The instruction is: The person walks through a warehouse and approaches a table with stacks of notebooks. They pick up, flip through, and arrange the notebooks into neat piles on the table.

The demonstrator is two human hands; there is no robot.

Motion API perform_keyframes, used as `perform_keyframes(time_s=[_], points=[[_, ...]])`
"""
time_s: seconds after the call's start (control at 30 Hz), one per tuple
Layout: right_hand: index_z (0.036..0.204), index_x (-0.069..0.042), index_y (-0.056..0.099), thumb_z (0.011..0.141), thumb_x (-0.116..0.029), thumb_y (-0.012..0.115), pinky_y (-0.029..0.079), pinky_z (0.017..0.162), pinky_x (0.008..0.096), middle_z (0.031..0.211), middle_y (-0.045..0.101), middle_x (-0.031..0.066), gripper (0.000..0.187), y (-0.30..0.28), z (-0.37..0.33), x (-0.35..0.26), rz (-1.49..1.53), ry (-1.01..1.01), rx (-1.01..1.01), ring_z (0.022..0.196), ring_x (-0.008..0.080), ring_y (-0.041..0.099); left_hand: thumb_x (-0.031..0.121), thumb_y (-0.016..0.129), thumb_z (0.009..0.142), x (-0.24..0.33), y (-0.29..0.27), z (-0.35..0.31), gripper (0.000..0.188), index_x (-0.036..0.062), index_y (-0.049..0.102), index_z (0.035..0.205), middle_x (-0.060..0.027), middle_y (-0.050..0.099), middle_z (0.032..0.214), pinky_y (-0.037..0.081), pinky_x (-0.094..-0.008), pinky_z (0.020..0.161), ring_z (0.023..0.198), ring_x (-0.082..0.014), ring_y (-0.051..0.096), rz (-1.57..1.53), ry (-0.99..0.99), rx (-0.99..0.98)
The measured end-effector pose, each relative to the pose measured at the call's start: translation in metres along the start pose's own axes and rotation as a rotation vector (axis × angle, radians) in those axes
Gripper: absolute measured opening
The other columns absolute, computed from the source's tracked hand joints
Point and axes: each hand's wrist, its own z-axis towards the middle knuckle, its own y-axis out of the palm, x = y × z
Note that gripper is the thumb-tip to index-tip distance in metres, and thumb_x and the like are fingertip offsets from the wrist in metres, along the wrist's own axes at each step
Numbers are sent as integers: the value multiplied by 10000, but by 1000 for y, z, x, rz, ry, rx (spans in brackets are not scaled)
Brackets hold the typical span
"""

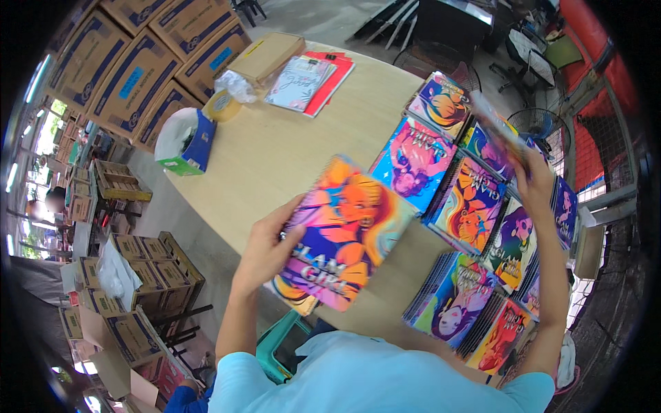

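My left hand (270, 242) grips a spiral notebook (348, 234) with an orange and purple cover of a drawn figure. At least one more notebook (295, 300) shows beneath it, near the table's front edge. On the right, my right hand (533, 180) is closed around another notebook (494, 120), tilted up nearly edge-on and blurred. It hangs over rows of notebook stacks, among them a pink and blue one (415, 160), an orange and purple one (471, 203), a green and purple one (457, 296) and a red one (497, 337).
On the pale table (275, 162) lie a flat cardboard box (267, 58), notebooks on a red folder (306, 82), a tape roll (222, 107) and a blue and white carton (186, 141). Stacked cartons (131, 82) stand at the left. A green stool (282, 347) is below the front edge.
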Motion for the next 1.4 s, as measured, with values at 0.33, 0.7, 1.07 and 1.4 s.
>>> perform_keyframes(time_s=[0.33,0.7,1.07,1.4], points=[[1276,23,408,907,-216,539,359,964,355,1248,457,142,458,183,-116,-301,1034,988,195,1145,231,448,373,388,959,-134,-38,-37,558,-10,347,1363,-189,313,1428,205,-307,1087,1336,-266,275,-164,-151,-167],[1117,-26,566,803,-22,629,479,733,236,1094,561,70,320,41,-171,-133,430,679,628,952,146,548,145,671,789,49,68,-53,466,37,514,1215,-155,464,1264,326,-400,1013,1217,-287,411,1,488,-277],[1152,-244,601,713,-42,612,367,1000,449,1292,440,184,484,23,-31,149,-575,156,-395,1218,377,401,270,773,643,49,414,82,379,-31,664,849,-229,456,1183,411,-467,886,1088,-366,460,533,339,-86],[968,-144,623,812,-156,483,224,1042,571,1116,547,81,210,24,-22,211,-712,-425,-408,1153,283,463,-25,563,710,112,301,48,512,8,370,1183,-258,590,899,496,-462,705,837,-387,615,-30,210,-160]])
